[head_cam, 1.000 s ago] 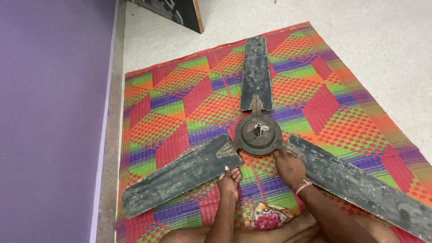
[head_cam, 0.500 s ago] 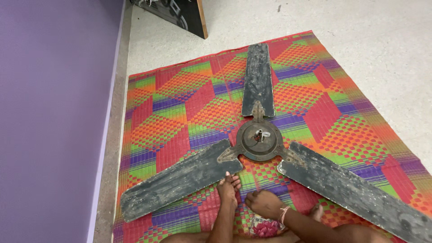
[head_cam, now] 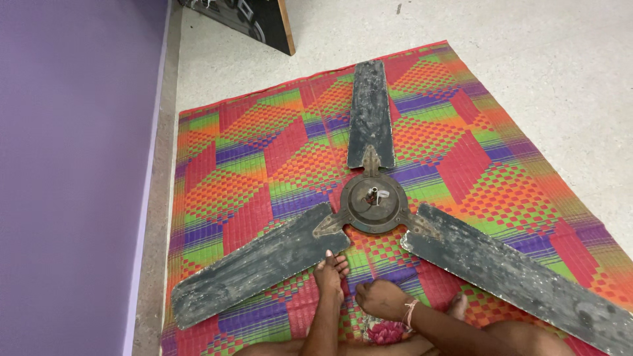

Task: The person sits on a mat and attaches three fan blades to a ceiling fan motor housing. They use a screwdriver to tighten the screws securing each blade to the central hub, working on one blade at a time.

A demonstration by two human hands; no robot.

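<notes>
One hand [head_cam: 384,300] shows near the bottom of the view, with a thin pale band around its wrist. It looks like the right hand. Its fingers are curled in, like a loose fist, and the knuckles rest on the bright woven floor mat with red, orange, green and purple squares [head_cam: 264,165]. Whether the hand holds something small inside it cannot be told. The left hand is not in sight. Just beside the hand is a bare foot [head_cam: 331,271], and its toes touch the edge of the nearest blade. The toes of another foot [head_cam: 457,305] peek out a little to the right of the hand. A small piece of flowery pink cloth [head_cam: 380,329] lies under the wrist. In front of the hand, near it but not touching, lies an old dark grey metal ceiling fan with three long dusty blades [head_cam: 374,200]. It lies flat on the mat. Its round middle part faces up. One blade points away from the person, one points to the lower left, and one points to the lower right. The mat lies on a pale speckled floor [head_cam: 527,53]. A purple wall [head_cam: 72,165] stands along the left side. A dark flat board with a wooden edge [head_cam: 264,20] leans at the top, on the floor past the mat.
</notes>
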